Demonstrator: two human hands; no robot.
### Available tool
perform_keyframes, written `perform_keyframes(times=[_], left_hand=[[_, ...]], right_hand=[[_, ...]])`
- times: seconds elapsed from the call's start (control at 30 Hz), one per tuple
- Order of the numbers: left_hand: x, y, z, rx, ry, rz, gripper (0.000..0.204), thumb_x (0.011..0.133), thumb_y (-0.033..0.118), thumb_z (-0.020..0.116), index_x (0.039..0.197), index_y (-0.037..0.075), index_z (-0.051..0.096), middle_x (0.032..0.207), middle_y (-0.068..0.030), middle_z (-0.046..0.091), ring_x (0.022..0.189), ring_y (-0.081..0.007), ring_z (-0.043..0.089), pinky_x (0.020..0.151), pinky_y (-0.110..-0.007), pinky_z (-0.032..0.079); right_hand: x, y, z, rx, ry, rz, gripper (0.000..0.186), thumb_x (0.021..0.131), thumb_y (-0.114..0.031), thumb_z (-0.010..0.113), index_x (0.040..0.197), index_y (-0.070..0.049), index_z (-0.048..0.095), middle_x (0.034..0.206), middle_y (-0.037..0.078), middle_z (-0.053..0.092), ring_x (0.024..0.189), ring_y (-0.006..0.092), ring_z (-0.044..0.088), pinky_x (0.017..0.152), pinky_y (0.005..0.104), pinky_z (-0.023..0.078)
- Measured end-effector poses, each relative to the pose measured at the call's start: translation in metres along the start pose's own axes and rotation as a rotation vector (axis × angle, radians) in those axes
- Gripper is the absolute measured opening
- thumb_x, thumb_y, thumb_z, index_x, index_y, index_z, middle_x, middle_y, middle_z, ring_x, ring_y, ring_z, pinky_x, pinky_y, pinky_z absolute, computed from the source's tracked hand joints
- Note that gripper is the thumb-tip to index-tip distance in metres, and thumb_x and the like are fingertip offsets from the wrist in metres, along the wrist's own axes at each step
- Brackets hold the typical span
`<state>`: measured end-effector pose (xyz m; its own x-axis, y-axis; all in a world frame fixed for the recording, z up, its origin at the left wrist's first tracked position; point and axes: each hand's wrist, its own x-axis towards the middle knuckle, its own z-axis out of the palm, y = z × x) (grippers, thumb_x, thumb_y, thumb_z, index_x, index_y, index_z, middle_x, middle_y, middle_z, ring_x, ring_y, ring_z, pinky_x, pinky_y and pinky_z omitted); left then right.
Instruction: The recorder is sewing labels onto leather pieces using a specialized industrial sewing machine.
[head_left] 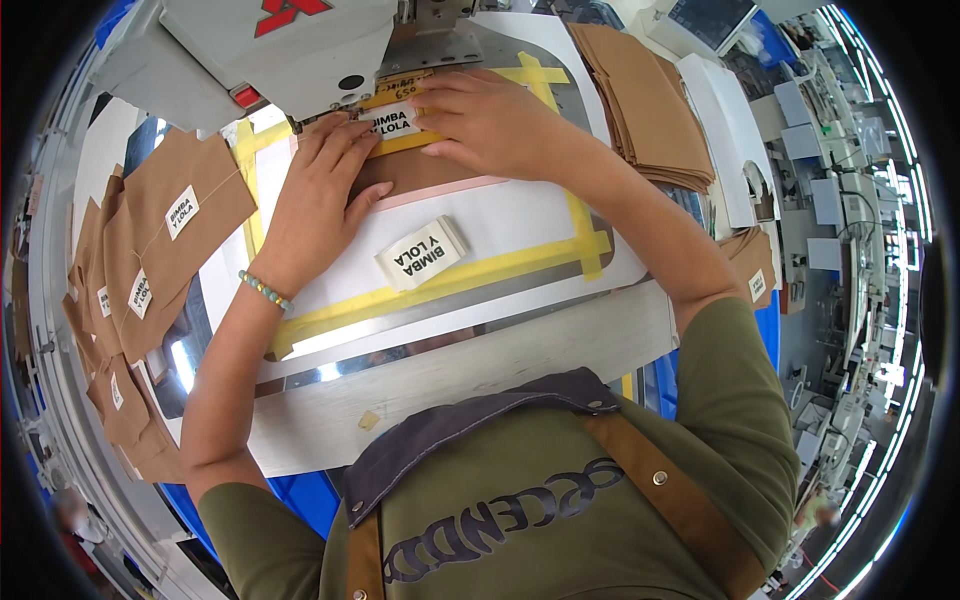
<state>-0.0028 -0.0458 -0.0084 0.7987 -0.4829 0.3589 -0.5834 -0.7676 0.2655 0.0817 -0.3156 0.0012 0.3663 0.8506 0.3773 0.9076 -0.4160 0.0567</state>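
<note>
My left hand (325, 185) lies flat, fingers stretched out, on a brown fabric piece (425, 172) under the head of a sewing machine (290, 65). Its fingertips are beside the machine's needle area and the left side of a white printed label (394, 120). A yellow template (405, 144) frames that label on the fabric. My right hand (480, 125) rests with fingers extended on the template's right side, fingertips touching its edge. Just below the fabric, a small stack of white labels (422, 254) sits on the white work surface (350, 275) bordered by yellow tape.
Brown pieces with white labels (185, 200) lie heaped at the left, joined by threads. A stack of plain brown pieces (645, 105) stands at the back right. Another labelled brown piece (752, 268) is by my right elbow. A grey table edge (480, 355) runs before my body.
</note>
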Motion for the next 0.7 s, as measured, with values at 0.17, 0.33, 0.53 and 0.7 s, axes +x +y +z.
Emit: perform_keyframes(times=[0.17,0.33,0.53,0.7], left_hand=[[-0.002,-0.006,-0.001,-0.009,0.003,0.010,0.050,0.094,0.017,0.076,0.138,0.000,0.063,0.155,-0.0135,0.056,0.149,-0.0372,0.045,0.125,-0.047,0.038],[-0.005,-0.009,-0.005,0.003,-0.004,0.047,0.048,0.095,0.020,0.076,0.136,-0.002,0.066,0.150,-0.0142,0.060,0.149,-0.0350,0.045,0.123,-0.047,0.040],[-0.017,0.013,-0.037,-0.184,0.031,-0.089,0.037,0.094,0.010,0.077,0.128,-0.002,0.072,0.130,-0.0126,0.074,0.123,-0.0340,0.068,0.106,-0.043,0.055],[-0.012,0.036,-0.105,-0.271,0.513,0.073,0.016,0.103,0.002,0.059,0.112,-0.004,0.071,0.119,-0.0218,0.077,0.105,-0.0291,0.074,0.094,-0.037,0.056]], right_hand=[[0.018,-0.007,-0.004,-0.027,-0.136,0.002,0.032,0.097,-0.030,0.073,0.117,-0.005,0.076,0.135,0.008,0.071,0.134,0.0275,0.060,0.113,0.0439,0.050],[0.018,-0.007,0.021,0.098,-0.055,-0.013,0.028,0.096,-0.019,0.070,0.121,-0.006,0.077,0.138,0.007,0.071,0.133,0.0286,0.060,0.114,0.0426,0.050],[0.016,0.001,0.021,0.313,-0.038,0.039,0.041,0.095,-0.004,0.059,0.130,-0.014,0.077,0.146,0.002,0.068,0.132,0.0292,0.060,0.114,0.0427,0.050],[0.005,0.007,0.020,0.213,-0.109,0.078,0.041,0.098,-0.007,0.056,0.132,-0.015,0.076,0.149,0.001,0.066,0.133,0.0286,0.059,0.115,0.0426,0.050]])
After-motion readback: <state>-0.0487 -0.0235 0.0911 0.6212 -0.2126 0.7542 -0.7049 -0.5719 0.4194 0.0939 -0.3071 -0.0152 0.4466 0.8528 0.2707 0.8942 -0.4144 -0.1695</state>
